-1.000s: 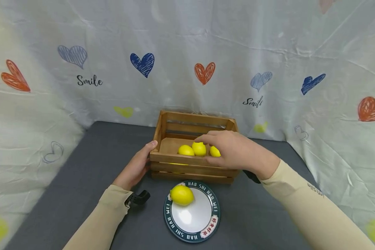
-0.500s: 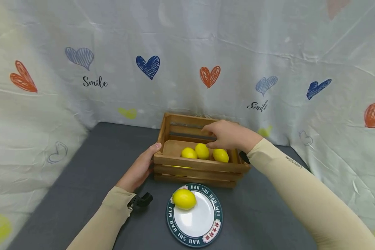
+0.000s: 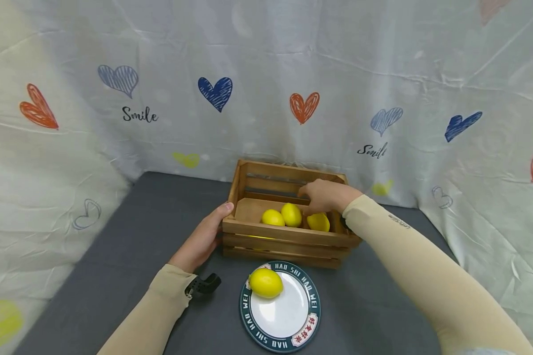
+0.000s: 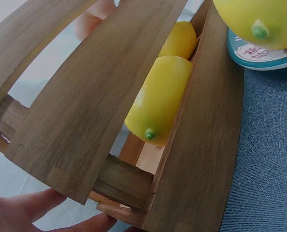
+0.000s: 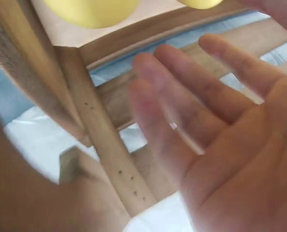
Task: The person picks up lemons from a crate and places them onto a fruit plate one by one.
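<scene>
A slatted wooden crate stands at the back of the table with three lemons showing inside. My left hand holds its left end, thumb over the rim; a few of those fingers appear at the crate's end in the left wrist view. My right hand reaches into the right half, above the rightmost lemon. In the right wrist view its fingers are extended and apart, with nothing held. Another lemon lies on a round plate in front of the crate.
Behind the crate hangs a pale curtain printed with hearts, close to its back wall. Dark grey cloth covers the table. The crate's front slats stand between the plate and the lemons inside.
My right hand has moved back from the front rim and lower into the crate, uncovering the rightmost lemon. The left hand keeps its hold. The whole head view has shifted slightly.
</scene>
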`<state>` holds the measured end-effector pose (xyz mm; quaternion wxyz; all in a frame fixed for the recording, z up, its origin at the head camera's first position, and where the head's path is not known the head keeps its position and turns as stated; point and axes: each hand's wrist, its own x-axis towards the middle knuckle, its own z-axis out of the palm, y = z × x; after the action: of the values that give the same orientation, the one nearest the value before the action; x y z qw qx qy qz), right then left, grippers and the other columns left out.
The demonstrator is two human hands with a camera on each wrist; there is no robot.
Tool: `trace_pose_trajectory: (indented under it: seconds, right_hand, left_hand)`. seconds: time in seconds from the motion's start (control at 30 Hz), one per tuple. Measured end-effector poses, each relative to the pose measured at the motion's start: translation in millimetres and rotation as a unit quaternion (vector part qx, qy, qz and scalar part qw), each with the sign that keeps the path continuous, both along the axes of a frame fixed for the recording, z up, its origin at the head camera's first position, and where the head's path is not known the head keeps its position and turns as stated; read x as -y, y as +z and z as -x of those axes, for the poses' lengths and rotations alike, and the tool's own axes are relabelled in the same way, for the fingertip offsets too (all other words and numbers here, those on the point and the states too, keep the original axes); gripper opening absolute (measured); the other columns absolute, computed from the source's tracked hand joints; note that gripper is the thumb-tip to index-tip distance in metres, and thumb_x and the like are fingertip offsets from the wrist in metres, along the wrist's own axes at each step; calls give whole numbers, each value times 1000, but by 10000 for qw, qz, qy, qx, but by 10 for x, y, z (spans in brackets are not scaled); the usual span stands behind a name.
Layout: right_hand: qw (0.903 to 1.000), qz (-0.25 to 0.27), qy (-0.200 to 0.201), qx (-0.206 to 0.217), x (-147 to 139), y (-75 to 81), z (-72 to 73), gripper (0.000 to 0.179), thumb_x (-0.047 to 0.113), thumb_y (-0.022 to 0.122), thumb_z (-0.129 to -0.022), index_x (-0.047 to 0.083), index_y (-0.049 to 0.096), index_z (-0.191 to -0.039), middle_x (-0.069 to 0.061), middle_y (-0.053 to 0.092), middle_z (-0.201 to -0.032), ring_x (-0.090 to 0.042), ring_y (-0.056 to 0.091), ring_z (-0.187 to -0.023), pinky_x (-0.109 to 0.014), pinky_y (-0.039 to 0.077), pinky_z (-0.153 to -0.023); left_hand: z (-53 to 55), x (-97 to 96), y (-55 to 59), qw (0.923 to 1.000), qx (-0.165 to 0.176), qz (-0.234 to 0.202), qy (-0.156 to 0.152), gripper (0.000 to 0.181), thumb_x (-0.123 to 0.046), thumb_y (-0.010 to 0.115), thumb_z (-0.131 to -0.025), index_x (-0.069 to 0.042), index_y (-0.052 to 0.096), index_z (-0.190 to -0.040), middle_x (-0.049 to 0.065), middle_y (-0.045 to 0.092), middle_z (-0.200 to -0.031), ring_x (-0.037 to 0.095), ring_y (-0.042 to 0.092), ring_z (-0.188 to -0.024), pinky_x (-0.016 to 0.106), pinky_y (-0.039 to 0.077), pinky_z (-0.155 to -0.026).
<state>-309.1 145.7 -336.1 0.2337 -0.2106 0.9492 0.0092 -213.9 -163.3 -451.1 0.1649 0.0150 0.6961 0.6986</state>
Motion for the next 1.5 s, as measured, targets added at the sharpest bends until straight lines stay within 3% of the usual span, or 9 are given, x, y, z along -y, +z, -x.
trace_pose_trajectory:
  seconds: [0.33,0.83,1.03,1.13,1.3,1.5]
  right_hand:
    - [9994,-264,-81,186,21,-148,60,59,32,78,-99,12,62,-152,-11,68,-147,-28,66,-129,-49,55,-112]
    - [9969,-564,-248,499,44,-295,103,68,32,84,-94,7,61,-153,-11,62,-156,-30,63,-137,-47,52,-117]
    - [9954,-578,-368,669,71,-302,105,68,33,86,-93,6,62,-151,-13,64,-152,-29,65,-131,-48,55,-113]
    - [9950,-622,-369,686,79,-306,99,63,34,86,-92,7,65,-146,-11,68,-145,-27,66,-124,-47,56,-110]
    - [9949,-580,-414,717,92,-302,79,42,33,88,-89,12,74,-123,-5,74,-121,-23,66,-106,-42,58,-99]
    - [9934,-738,-371,795,96,-301,76,28,30,86,-89,14,72,-108,-3,72,-107,-22,63,-96,-38,56,-90]
  left_hand:
    - [-11,10,2,10000,11,38,-27,89,-67,44,-107,-21,12,-176,8,1,-184,52,8,-165,77,11,-129]
    - [12,-5,24,10000,34,63,-23,89,-68,45,-106,-23,13,-176,5,3,-184,48,6,-166,77,10,-130]
    - [10,7,17,10000,63,71,-25,89,-68,44,-106,-23,12,-176,7,2,-184,49,5,-166,79,8,-129]
    - [6,11,21,9999,70,85,-30,89,-69,43,-106,-23,13,-176,7,2,-184,49,4,-167,79,7,-128]
    - [10,10,25,9999,52,94,-27,88,-69,44,-106,-24,13,-176,6,3,-184,47,4,-167,78,8,-129]
    - [21,-2,23,10000,68,33,2,90,-70,46,-105,-24,14,-176,5,5,-184,48,10,-166,76,10,-130]
